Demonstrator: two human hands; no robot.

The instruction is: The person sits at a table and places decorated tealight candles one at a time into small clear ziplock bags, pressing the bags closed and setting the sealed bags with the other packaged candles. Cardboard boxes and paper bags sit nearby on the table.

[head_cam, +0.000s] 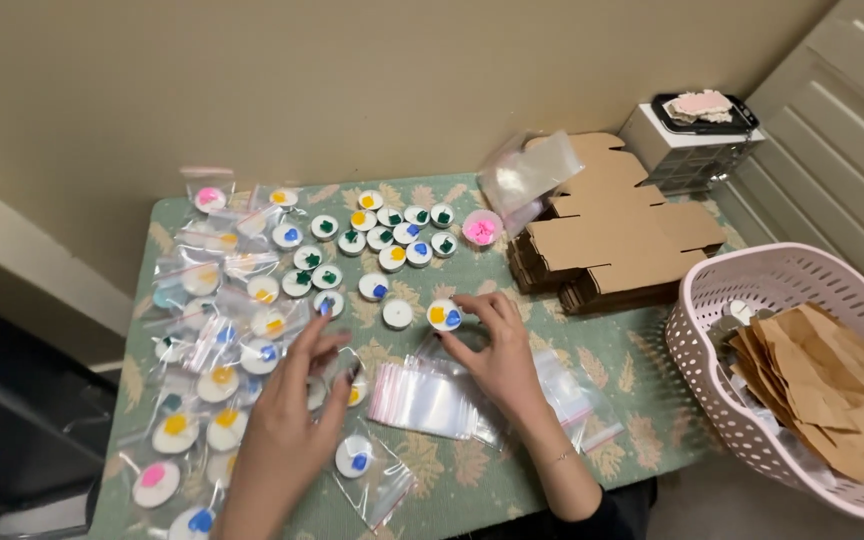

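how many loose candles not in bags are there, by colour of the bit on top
As far as the head view shows:
green candles: 10
blue candles: 5
yellow candles: 3
yellow and blue candle, at the right hand: 1
plain white candle: 1
total: 20

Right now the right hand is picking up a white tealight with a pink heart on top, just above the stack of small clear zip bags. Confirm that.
Not quite. In the head view the right hand holds a white tealight whose top carries yellow and blue pieces, not a pink heart. It does sit just above the stack of small clear zip bags.
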